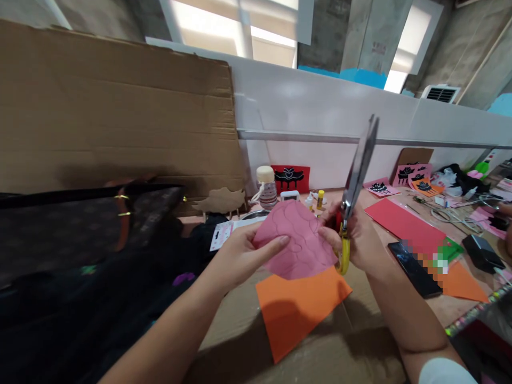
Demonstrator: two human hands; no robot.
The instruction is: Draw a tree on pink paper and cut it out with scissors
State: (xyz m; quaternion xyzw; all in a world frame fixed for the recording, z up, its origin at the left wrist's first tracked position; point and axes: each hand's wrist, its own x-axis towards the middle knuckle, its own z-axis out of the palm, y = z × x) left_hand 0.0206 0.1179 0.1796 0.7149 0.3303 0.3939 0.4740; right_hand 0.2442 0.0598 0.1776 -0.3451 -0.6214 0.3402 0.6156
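Between my hands is a sheet of pink paper [298, 245] with curved lines drawn on it. My left hand [250, 253] pinches its left side, the thumb lying on top. A pair of scissors [358, 165] with yellow handles is in my right hand [354, 240], its long blades pointing up and away from the paper. Fingertips of that hand also touch the paper's right edge. Whether the blades are fully closed is hard to tell. Below the pink paper, an orange sheet [300, 309] lies on cardboard [232, 341].
Dark bags [80, 234] fill the left side before a tall cardboard sheet [120, 106]. A jar [266, 189], a glue stick [320, 199] and a red decorated card [291, 178] stand behind. To the right lie red paper [404, 224], a phone [412, 269] and a black box [483, 252].
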